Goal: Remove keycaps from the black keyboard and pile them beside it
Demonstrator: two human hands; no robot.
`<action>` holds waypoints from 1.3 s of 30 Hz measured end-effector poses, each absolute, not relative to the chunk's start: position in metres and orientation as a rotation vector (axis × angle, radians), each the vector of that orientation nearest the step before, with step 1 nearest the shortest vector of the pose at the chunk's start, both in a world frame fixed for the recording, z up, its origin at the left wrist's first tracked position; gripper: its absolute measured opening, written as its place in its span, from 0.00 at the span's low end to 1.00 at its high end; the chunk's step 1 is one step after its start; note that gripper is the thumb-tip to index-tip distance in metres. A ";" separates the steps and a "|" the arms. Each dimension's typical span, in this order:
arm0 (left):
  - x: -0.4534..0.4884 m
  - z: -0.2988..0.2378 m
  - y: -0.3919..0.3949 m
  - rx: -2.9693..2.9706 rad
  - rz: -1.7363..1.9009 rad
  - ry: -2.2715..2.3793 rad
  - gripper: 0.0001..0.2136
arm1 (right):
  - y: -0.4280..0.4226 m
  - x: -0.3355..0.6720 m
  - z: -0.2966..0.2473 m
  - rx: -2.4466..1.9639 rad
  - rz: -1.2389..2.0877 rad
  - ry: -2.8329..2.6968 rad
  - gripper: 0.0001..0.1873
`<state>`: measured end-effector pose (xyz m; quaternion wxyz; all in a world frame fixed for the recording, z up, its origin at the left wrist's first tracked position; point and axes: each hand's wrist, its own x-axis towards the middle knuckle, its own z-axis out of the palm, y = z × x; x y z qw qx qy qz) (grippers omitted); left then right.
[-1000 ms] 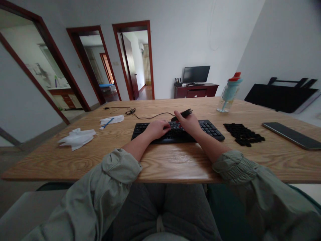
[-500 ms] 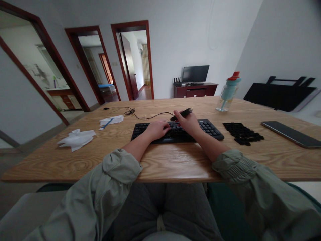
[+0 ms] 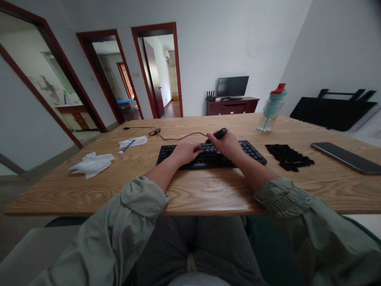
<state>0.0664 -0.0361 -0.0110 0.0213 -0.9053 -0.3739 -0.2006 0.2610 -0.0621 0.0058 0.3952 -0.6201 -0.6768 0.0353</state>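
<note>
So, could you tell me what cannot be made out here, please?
Head view: the keyboard centre, covered by left hand and right hand.
Head view: the dark tool in the right hand, too small to identify.
Head view: the phone, cut off by the right edge.

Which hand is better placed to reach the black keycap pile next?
Probably right: the right hand, holding a black tool, is nearer the keycap pile than the left hand on the keyboard.

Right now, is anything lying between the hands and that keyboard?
Nothing visible does. The left hand lies on the keyboard, and the right hand, holding a small dark tool, rests on it too.
</note>
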 end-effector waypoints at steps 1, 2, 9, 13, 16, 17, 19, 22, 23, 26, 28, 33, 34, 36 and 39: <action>0.066 -0.011 -0.036 -2.809 -0.615 -1.159 0.10 | -0.063 0.261 0.007 -1.580 0.099 -1.712 0.25; 0.066 -0.011 -0.036 -2.812 -0.608 -1.158 0.10 | -0.064 0.261 0.007 -1.580 0.110 -1.710 0.25; 0.070 -0.009 -0.037 -2.765 -0.576 -1.147 0.12 | -0.064 0.261 0.007 -1.525 0.118 -1.695 0.22; 0.070 -0.008 -0.039 -2.739 -0.546 -1.146 0.12 | -0.066 0.257 0.008 -1.492 0.105 -1.734 0.22; 0.070 -0.008 -0.041 -2.726 -0.534 -1.136 0.13 | -0.069 0.256 0.010 -1.487 0.096 -1.759 0.20; 0.069 -0.008 -0.041 -2.724 -0.528 -1.136 0.13 | -0.071 0.257 0.011 -1.488 0.092 -1.766 0.20; 0.070 -0.009 -0.042 -2.721 -0.511 -1.130 0.13 | -0.074 0.258 0.011 -1.491 0.085 -1.788 0.19; 0.071 -0.010 -0.042 -2.722 -0.493 -1.105 0.13 | -0.081 0.261 0.010 -1.460 0.083 -1.834 0.17; 0.071 -0.010 -0.042 -2.722 -0.490 -1.087 0.14 | -0.083 0.262 0.010 -1.443 0.084 -1.848 0.16; 0.072 -0.009 -0.043 -2.722 -0.471 -1.035 0.14 | -0.090 0.263 0.009 -1.422 0.074 -1.873 0.15; 0.073 -0.009 -0.043 -2.723 -0.454 -1.033 0.15 | -0.093 0.263 0.009 -1.431 0.054 -1.906 0.15; 0.076 -0.008 -0.044 -2.696 -0.451 -1.120 0.15 | -0.101 0.263 0.007 -1.437 0.012 -2.018 0.14; 0.077 -0.008 -0.044 -2.680 -0.463 -1.148 0.15 | -0.102 0.263 0.006 -1.432 0.003 -2.038 0.13; 0.077 -0.007 -0.044 -2.656 -0.487 -1.193 0.14 | -0.104 0.262 0.005 -1.416 -0.011 -2.060 0.13; 0.075 -0.005 -0.043 -2.672 -0.530 -1.204 0.10 | -0.101 0.263 0.003 -1.385 -0.003 -2.044 0.13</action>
